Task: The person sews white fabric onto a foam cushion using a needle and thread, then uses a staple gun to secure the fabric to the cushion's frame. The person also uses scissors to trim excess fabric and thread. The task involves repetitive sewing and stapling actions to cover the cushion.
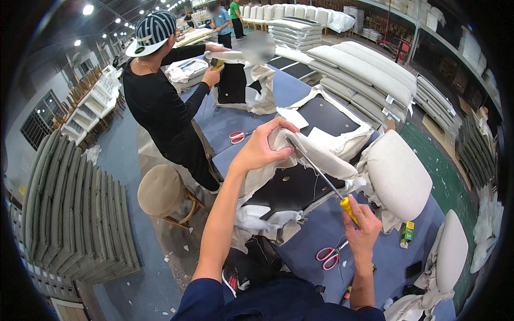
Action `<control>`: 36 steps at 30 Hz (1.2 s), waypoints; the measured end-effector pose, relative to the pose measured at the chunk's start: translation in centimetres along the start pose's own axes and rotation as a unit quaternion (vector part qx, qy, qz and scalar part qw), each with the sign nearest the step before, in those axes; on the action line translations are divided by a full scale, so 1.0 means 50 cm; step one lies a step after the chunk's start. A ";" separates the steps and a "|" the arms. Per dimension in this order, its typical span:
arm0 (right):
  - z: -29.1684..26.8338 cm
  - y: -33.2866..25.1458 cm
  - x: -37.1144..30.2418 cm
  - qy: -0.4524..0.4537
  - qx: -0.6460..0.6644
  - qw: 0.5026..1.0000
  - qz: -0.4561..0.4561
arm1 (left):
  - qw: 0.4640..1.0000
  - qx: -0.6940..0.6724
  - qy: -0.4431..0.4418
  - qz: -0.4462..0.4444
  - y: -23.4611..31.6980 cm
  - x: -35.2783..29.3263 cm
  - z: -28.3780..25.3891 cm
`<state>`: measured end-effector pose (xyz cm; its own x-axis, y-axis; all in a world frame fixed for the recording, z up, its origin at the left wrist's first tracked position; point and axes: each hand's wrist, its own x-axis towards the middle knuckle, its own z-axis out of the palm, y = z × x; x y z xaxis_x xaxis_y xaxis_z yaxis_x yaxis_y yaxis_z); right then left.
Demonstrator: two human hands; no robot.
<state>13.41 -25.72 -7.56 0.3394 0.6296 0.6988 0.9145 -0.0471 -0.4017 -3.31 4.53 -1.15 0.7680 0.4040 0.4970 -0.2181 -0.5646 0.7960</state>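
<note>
My left hand (263, 145) is closed round the corner of a beige upholstered chair piece (326, 155), thumb on its inner side and fingers over the top. My right hand (363, 227) grips the yellow handle of a long screwdriver (325, 178). Its metal shaft slants up and left across the padded edge, and the tip lies at the corner by my left thumb. Below the padded edge spreads a black panel (292, 190) framed by loose beige fabric. White wadding (254, 216) pokes out along the near side. Exactly where the tip ends is hard to make out.
On the blue table, red-handled scissors (328, 258) and a green-yellow box (407, 234) lie near my right arm. More scissors (238, 137) lie further off. Padded pieces (399, 174) crowd the right. A co-worker (166, 101) stands across left, near a round stool (160, 190) and stacked panels (75, 214).
</note>
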 end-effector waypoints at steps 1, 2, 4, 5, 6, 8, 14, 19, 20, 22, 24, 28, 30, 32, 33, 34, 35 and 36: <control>-0.015 -0.003 0.007 -0.002 -0.021 1.000 -0.011 | 1.000 0.003 0.001 0.004 -0.001 0.000 -0.002; -0.029 -0.008 0.014 -0.009 -0.048 0.999 -0.023 | 1.000 0.006 0.002 0.007 -0.003 -0.001 -0.004; -0.055 -0.022 0.032 -0.023 -0.100 0.993 -0.054 | 1.000 -0.001 -0.002 0.004 -0.007 -0.004 -0.010; -0.073 -0.034 0.041 -0.032 -0.119 0.991 -0.058 | 1.000 -0.001 -0.001 0.002 -0.008 -0.009 -0.013; -0.091 -0.048 0.048 -0.038 -0.134 0.988 -0.065 | 1.000 0.008 0.002 -0.005 -0.005 -0.008 -0.011; -0.124 -0.076 0.059 -0.053 -0.166 0.982 -0.077 | 0.998 0.052 -0.004 -0.038 -0.004 -0.002 -0.003; -0.145 -0.103 0.047 -0.058 -0.299 0.945 -0.123 | 0.991 0.110 0.009 -0.078 -0.007 -0.021 0.013; 0.024 0.025 -0.043 -0.004 0.015 1.000 -0.012 | 0.990 0.122 0.022 -0.073 -0.018 -0.019 0.016; 0.057 0.041 -0.046 0.001 0.114 0.993 0.015 | 0.993 0.091 0.019 -0.071 -0.017 -0.022 0.012; 0.096 0.062 -0.048 0.050 0.053 0.997 -0.038 | 0.994 0.093 0.020 -0.061 -0.022 -0.024 0.005; 0.117 0.060 -0.038 0.056 0.058 0.996 -0.038 | 0.994 0.098 0.020 -0.050 -0.032 -0.026 -0.001; 0.175 0.076 -0.047 0.059 0.139 0.989 0.005 | 0.995 0.093 0.019 -0.042 -0.032 -0.023 -0.001; 0.207 0.081 -0.054 0.021 0.238 0.969 0.067 | 0.995 0.082 0.015 -0.059 -0.030 -0.024 0.001; 0.220 0.077 -0.061 0.026 0.240 0.968 0.069 | 0.993 0.077 0.011 -0.085 -0.036 -0.021 -0.002; 0.223 0.077 -0.061 0.004 0.264 0.960 0.090 | 0.994 0.082 0.013 -0.069 -0.043 -0.020 -0.002; 0.227 0.079 -0.062 -0.018 0.287 0.951 0.111 | 0.995 0.087 0.015 -0.052 -0.050 -0.020 -0.003; 0.232 0.081 -0.063 -0.040 0.310 0.941 0.131 | 0.995 0.092 0.016 -0.035 -0.056 -0.020 -0.002; 0.237 0.078 -0.061 -0.008 0.284 0.953 0.101 | 0.995 0.097 0.019 -0.030 -0.056 -0.018 -0.001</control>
<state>13.36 -18.62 -18.28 0.4880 0.6637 0.5669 0.5629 0.2570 -0.7855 -3.43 5.79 -3.82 0.7525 0.4650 0.4664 -0.0500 -0.6658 0.7444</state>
